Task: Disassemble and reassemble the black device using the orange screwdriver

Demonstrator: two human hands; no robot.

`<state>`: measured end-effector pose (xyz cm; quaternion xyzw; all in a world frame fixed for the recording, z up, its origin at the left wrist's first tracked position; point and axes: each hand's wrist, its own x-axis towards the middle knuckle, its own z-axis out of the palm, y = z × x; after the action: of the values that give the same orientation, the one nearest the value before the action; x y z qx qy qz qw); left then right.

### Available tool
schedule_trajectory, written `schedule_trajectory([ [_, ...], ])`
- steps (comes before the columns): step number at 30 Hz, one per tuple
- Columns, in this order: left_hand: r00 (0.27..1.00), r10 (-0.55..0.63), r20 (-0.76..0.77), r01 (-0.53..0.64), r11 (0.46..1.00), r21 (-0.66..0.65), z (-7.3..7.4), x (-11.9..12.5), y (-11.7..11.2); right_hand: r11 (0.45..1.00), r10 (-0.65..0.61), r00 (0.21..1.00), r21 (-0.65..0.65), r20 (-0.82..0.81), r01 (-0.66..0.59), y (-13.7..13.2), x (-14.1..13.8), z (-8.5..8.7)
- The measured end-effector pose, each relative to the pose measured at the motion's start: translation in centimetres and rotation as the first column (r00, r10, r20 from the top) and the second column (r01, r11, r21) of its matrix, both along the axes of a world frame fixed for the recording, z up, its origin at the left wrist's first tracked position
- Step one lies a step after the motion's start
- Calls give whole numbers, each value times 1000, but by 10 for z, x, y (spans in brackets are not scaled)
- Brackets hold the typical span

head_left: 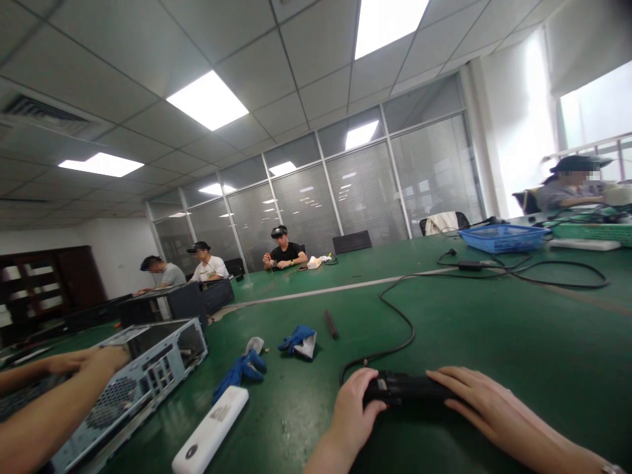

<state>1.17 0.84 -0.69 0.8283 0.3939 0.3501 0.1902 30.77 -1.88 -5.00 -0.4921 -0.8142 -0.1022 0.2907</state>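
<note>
Fingers of the left hand and right hand clamp opposite ends of a black elongated device at the near side of the green table, a cable curving just beyond its left end.

No legible text; small print on white oblong device too blurred to read.
</note>
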Motion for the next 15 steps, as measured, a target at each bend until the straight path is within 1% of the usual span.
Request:
schedule_trajectory([
  [5,999,-20,-28,20,1000,-10,-2,-2,1,1000,-2,999,-2,45,2,2,0,1],
  [12,998,-25,-51,26,1000,6,-6,-6,0,997,6,999,80,48,-9,4,2,-4],
  [15,998,-35,-46,36,999,27,-7,-5,2,996,10,999,87,36,-13,4,1,-3],
])
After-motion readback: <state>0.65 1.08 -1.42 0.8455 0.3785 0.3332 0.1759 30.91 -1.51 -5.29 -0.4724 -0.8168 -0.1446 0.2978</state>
